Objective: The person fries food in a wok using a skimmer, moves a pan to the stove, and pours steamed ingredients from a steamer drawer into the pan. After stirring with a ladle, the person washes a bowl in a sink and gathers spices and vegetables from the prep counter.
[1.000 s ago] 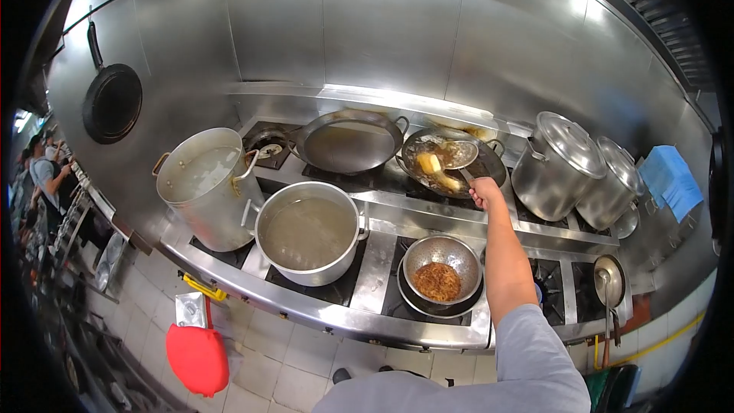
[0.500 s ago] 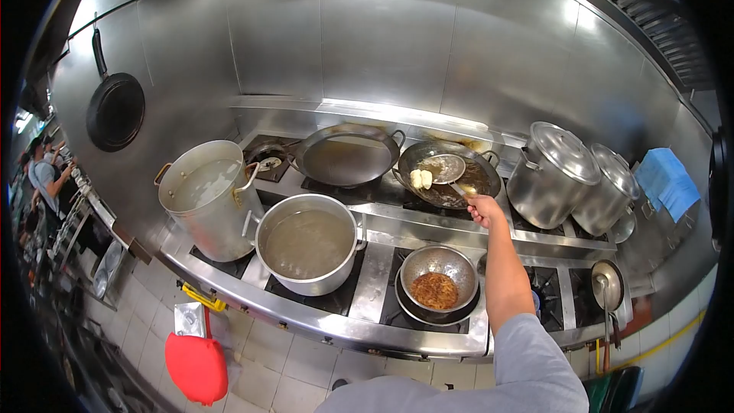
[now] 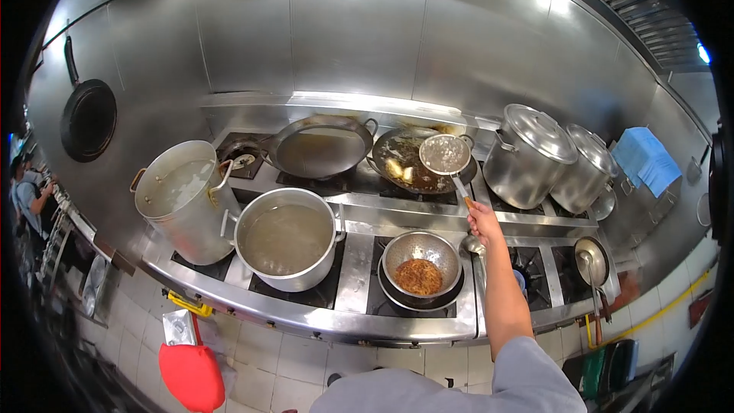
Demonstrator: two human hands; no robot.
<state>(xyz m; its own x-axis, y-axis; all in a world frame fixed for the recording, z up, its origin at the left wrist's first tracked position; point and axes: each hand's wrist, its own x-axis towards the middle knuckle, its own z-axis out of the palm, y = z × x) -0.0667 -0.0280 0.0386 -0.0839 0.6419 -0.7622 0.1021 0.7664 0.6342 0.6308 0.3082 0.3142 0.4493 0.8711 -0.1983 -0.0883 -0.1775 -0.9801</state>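
My right hand [image 3: 483, 223] is closed around the handle of a round mesh skimmer [image 3: 445, 154]. The skimmer is raised over the right side of a dark wok [image 3: 417, 183] of oil, with small bits on its mesh. Pale yellow pieces [image 3: 399, 170] lie in the oil at the wok's left. Nearer to me, a perforated metal bowl [image 3: 422, 251] with browned food [image 3: 418, 277] in it rests on a pan. A ladle [image 3: 472, 245] lies beside my forearm. My left hand is out of the picture.
Two large pots [image 3: 284, 239] [image 3: 180, 203] stand at the left, with another wok [image 3: 321, 149] behind. Lidded pots [image 3: 527, 157] are at the right rear, a small pan [image 3: 591, 261] at the far right. A red-covered object [image 3: 191, 377] is by the stove front; a person [image 3: 32, 197] stands far left.
The skimmer has lifted and moved toward the wok's right side, and the yellow pieces are now off it, in the oil. My right hand has drawn back slightly. The view has shifted right.
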